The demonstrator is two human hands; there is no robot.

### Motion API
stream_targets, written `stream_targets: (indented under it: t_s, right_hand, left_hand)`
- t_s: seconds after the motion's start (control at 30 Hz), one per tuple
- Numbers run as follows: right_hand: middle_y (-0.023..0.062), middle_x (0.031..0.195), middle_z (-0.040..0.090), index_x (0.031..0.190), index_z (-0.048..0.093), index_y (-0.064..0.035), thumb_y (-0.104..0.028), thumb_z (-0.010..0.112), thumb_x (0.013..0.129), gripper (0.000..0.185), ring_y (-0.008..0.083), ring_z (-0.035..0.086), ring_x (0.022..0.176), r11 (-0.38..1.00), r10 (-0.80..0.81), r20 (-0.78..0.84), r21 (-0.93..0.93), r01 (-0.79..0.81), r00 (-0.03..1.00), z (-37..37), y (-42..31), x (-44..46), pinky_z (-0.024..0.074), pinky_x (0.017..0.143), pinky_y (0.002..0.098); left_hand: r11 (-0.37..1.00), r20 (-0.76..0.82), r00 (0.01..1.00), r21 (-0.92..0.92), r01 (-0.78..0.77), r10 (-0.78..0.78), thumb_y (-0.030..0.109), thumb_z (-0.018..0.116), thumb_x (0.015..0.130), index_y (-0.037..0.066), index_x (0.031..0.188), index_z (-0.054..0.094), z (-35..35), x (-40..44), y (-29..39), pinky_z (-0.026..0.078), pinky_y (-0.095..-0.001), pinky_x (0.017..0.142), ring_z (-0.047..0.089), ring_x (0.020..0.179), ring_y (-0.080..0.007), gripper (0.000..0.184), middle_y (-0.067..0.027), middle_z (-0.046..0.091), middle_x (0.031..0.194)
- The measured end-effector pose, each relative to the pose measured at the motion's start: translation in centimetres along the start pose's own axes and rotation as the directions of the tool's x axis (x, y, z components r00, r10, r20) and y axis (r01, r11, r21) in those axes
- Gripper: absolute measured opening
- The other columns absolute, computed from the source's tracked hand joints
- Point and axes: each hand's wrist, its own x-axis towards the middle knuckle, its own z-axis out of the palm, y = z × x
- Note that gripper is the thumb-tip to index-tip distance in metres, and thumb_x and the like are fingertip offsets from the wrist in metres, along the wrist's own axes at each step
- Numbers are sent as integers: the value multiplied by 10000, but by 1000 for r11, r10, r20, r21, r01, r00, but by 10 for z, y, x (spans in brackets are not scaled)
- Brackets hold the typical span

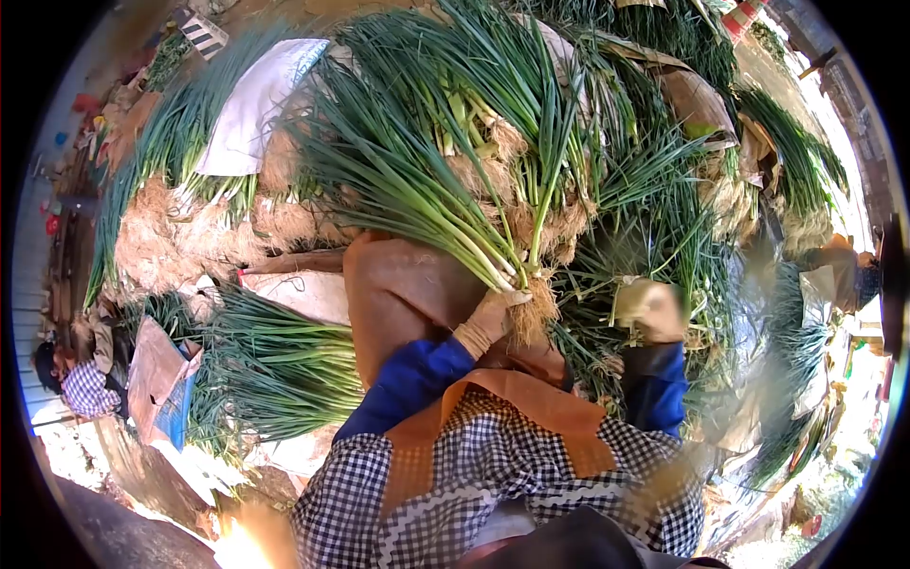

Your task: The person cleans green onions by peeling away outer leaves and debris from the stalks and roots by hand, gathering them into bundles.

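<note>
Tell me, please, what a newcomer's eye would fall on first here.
Probably the fanned bunch of green onions at the centre, held near its roots by the left hand. Next come the white sheet draped over greens at upper left, and the checked top at the bottom.

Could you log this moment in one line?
left hand: gripping long green-and-white onion stalks near stringy tan roots | right hand: blurred, grip unclear, beside green leaves

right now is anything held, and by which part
Left hand: green onions, by the pale stem bases above the roots. Right hand: too blurred to tell.
</note>
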Motion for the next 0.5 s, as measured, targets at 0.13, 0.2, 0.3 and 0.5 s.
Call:
stream_targets:
  t_s: [0.13, 0.2, 0.3, 0.5]
  right_hand:
    - [74, 845, 642, 947, 638, -78, -84, 642, 774, 174, 141, 602, 660, 291, 164, -450, -828, -479, 878, -55, 19, -30, 496, 605, 283]
    - [65, 910, 647, 1059, 631, -79, -104, 640, 778, 282, 120, 597, 773, 125, 16, -443, -889, -441, 896, -40, 39, -12, 492, 685, 271]
    - [85, 873, 617, 1103, 613, -114, -174, 677, 768, 347, 168, 584, 754, 446, 201, -255, -836, -320, 946, 39, 26, 51, 470, 663, 289]
    - [72, 826, 606, 879, 613, -25, -164, 608, 824, 149, 167, 581, 762, 692, 275, -10, -692, -205, 962, 45, 65, 71, 476, 681, 302]
  left_hand:
    - [998, 88, 995, -64, -29, 35, 8, 627, 714, 31, 1250, 423, 11, -6, 7, 483, -301, 859, 565, 918, -154, 574, -66, 549, 1065]
    - [999, 77, 997, -27, -28, 30, 6, 631, 712, 32, 1230, 434, 24, -10, 12, 485, -297, 852, 564, 912, -149, 555, -61, 550, 1053]
    - [999, 60, 998, 33, 5, -7, 0, 636, 705, 34, 1187, 456, 4, -7, 4, 485, -293, 837, 564, 896, -144, 515, -51, 554, 1017]
    - [974, -29, 996, 214, -72, 80, -24, 636, 680, 34, 1161, 480, -4, -8, 2, 471, -273, 839, 565, 892, -139, 509, -39, 560, 948]
